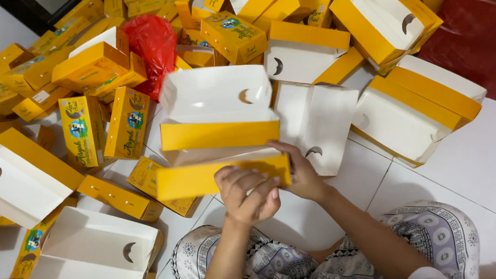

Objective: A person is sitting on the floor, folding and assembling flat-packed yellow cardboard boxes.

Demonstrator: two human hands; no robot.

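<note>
Head view: an open yellow-and-white carton (219, 133) sits at centre, on the white tiled floor (477, 161), its long axis running nine to three o'clock, just at twelve o'clock from both hands. The left hand (246, 190) curls over the near yellow flap, fingers bent and pressed together; the right hand (302, 173) pinches the flap's right end — both touch it, neither nearer. One carton in hand, two hands; dozens of like cartons lie heaped around — too many to count — plus one red plastic bag (154, 43) at eleven o'clock.

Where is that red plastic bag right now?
The red plastic bag sits upper left of centre in the head view, wedged among yellow boxes, just behind the open box.
</note>
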